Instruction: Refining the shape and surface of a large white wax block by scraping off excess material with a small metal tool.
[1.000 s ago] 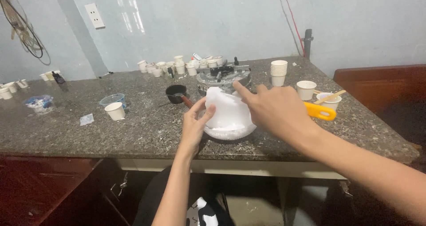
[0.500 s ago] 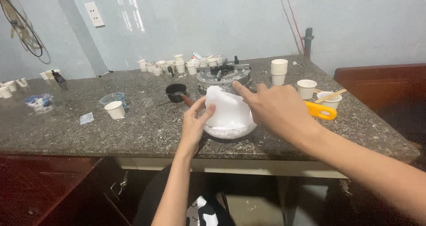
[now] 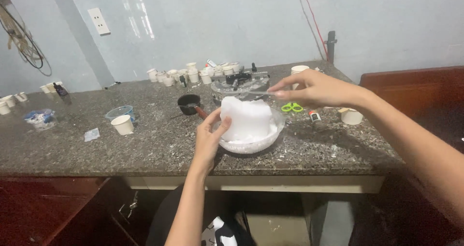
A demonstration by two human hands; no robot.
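Two hands work over one bowl (image 3: 278,138) at the near edge of the counter (image 3: 159,151). Nearest, the left hand (image 3: 209,139) cups the left side of a white block (image 3: 247,119), thumb and fingers spread along its face and pressed to it, steadying rather than gripping hard. The block stands upright in the clear bowl, rising well above the rim, with white crumbs lying around its foot.

By its look the block is wax or something like it: stiff, fairly light, matt and a little slick, and likely to chip at corners and edges. Its broad flat sides seem the safest places to hold, low down near the bowl, since the top edge would crumble first.

Above the block's top, the right hand (image 3: 316,87) is pinched closed on a thin blade-like tool (image 3: 256,94) that reaches left over the block; the view is too blurred to say whether it is a knife or a scraper, or whether it touches the block.

Just behind the bowl sit a small black pan (image 3: 188,103) and green scissors (image 3: 292,107). A paper cup (image 3: 123,124) stands off to the left. Farther back, a row of small white cups (image 3: 193,75) lines the counter by the pale wall (image 3: 203,28).
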